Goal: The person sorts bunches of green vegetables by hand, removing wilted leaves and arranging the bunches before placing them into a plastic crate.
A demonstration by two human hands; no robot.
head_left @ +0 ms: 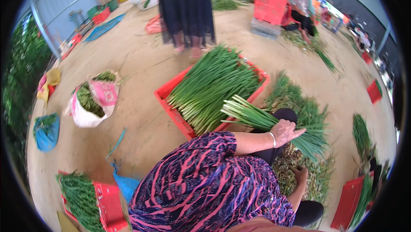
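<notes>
My left hand (287,133), with a bracelet on its wrist, is closed round a bunch of spring onions (252,113). Their pale ends point to the upper left, toward the crate, and the green leaves hang past my knee. Lower down, my right hand (301,174) is over a heap of dry trimmings (284,163), its fingers curled in; what they grip, if anything, is too small to make out. A red crate (174,115) in front of my upper arm is heaped with spring onions (216,86) laid side by side. Loose, untidy greens (295,95) lie beyond my knee.
A white-and-pink sack (92,114) of greens and a blue bag (47,135) stand at left. Another red crate (112,202) is lower left, one more (347,202) lower right. A person in a dark skirt (186,14) stands behind the full crate; another sits near stacked crates (270,1).
</notes>
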